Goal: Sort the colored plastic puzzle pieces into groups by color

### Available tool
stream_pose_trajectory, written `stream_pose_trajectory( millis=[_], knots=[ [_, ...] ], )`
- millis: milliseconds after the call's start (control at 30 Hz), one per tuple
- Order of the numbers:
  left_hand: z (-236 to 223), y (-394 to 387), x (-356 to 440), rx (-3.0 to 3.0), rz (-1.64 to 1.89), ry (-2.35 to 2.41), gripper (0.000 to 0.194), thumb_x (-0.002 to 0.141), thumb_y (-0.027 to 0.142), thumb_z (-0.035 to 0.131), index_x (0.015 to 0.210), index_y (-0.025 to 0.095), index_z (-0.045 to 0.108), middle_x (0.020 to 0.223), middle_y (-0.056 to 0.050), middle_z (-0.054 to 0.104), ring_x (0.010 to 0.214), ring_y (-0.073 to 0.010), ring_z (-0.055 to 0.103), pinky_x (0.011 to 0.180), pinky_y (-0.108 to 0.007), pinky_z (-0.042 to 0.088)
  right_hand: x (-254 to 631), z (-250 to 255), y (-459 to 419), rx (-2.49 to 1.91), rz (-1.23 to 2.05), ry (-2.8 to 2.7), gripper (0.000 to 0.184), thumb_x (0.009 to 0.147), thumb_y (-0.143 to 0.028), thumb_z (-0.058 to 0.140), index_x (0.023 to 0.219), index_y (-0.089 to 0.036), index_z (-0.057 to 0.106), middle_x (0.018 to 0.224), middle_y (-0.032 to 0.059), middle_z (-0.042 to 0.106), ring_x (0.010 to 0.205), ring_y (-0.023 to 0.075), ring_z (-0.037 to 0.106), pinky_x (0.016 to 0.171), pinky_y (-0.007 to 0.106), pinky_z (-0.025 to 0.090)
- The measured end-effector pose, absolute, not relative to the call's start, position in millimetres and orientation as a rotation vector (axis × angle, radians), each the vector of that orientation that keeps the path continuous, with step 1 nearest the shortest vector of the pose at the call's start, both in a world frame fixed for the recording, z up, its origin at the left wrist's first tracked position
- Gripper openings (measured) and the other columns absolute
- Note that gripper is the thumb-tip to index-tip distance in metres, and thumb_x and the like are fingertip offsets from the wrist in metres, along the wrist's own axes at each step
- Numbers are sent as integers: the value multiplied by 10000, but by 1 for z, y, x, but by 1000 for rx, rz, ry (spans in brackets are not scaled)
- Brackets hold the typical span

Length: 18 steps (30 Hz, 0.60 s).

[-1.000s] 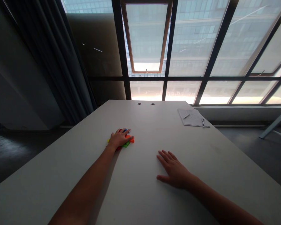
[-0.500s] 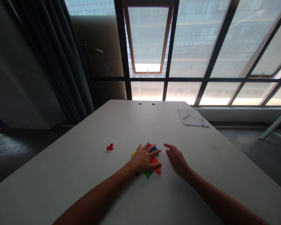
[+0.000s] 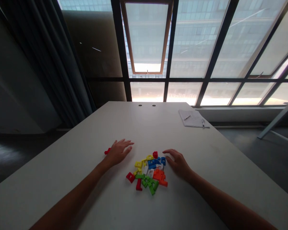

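A heap of plastic toy blocks (image 3: 146, 181) lies on the white desk (image 3: 158, 127), about halfway between its left and right edges and well back from the far edge. Yellow blocks (image 3: 138, 164) are on the side toward the left edge, with blue blocks (image 3: 152, 164) toward the far edge. Orange blocks (image 3: 159, 174) are on the side toward the right edge. Some white ones are in the middle, and red ones sit around the outside.

The left hand (image 3: 120, 151) is open wide, palm down, over toward the left edge. A lone red block (image 3: 107, 151) peeks out beside it; I can't tell if they touch. The right hand (image 3: 177, 162) is just beside the blue blocks, with a narrow gap between thumb and pointing finger.

Papers (image 3: 194, 122) with two pens (image 3: 187, 118) lie by the right edge, near the far right corner.
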<state>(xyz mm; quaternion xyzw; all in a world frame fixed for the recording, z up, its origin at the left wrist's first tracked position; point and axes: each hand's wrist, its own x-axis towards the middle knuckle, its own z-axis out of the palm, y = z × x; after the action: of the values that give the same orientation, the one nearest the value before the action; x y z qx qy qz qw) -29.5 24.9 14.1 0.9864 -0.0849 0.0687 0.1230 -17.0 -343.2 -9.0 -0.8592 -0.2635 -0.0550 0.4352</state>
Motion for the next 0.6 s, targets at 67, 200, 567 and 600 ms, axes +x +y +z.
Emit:
stream_pose_trajectory(
  millis=[67, 200, 567, 600],
  knots=[
    [-5, 59, -31, 2941, 389, 25, 567, 1095, 534, 314, 1438, 273, 683, 1554, -115, 614, 1510, -384, 472, 1234, -703, 303, -17, -12, -343, -2111, -160, -702, 305, 939, -269, 565, 1149, -211, 778, 1199, 115, 772, 1148, 289, 707, 1042, 463, 545],
    [-35, 85, -42, 2916, 443, 81, 619, 1104, 509, 272, 1432, 161, 665, 1499, -209, 638, 1444, -372, 550, 1214, -610, 400, -14, -20, -343, -2071, -207, -715, 321, 878, -154, 585, 1107, -245, 792, 1172, 83, 782, 1125, 276, 713, 1025, 454, 550],
    [-24, -53, -91, 2636, 13, -447, 715, 1107, 609, 206, 1683, 221, 377, 1690, -137, 442, 1595, -310, 358, 1312, -547, 280, -13, -20, -346, -2155, -269, -875, 236, 873, -96, 611, 1010, -229, 750, 1094, 88, 767, 1041, 256, 712, 969, 438, 565],
    [-20, -59, -93, 2617, -8, -474, 717, 1106, 612, 219, 1686, 218, 368, 1696, -133, 431, 1595, -306, 359, 1314, -547, 277, -14, -18, -347, -2176, -274, -914, 225, 877, -100, 625, 1021, -226, 742, 1103, 92, 760, 1042, 256, 707, 969, 439, 563]
  ],
)
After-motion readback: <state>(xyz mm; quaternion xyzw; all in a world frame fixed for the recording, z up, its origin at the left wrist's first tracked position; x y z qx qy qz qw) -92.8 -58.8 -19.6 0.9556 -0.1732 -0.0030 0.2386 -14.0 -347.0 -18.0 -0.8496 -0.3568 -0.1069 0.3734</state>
